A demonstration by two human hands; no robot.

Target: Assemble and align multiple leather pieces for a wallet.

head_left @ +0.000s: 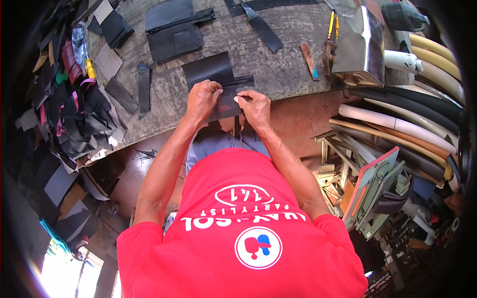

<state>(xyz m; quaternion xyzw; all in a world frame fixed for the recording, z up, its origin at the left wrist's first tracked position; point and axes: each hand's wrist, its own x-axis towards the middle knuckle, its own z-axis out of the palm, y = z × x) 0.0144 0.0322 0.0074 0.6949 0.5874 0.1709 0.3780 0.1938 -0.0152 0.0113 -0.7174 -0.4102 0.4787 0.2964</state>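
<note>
A black leather-like piece [208,70] lies at the front edge of the workbench, its upper flap slightly curved and its lower part hanging toward my lap. My left hand [202,103] is closed in a pinch, thumb and forefinger on the piece's middle. Across from it, my right hand [255,109] pinches the right side of the same piece, close to a stack of narrow black strips [243,81]. The fingertips are a short way apart, and exactly what lies between them is partly hidden.
On the worn workbench [164,84] lie stacked black panels [176,42], a black strip [263,31] and a flat wooden-handled tool [309,60]. A shiny metal box [358,47] stands at right. Scraps [89,111] pile up left; material rolls [397,126] lie right.
</note>
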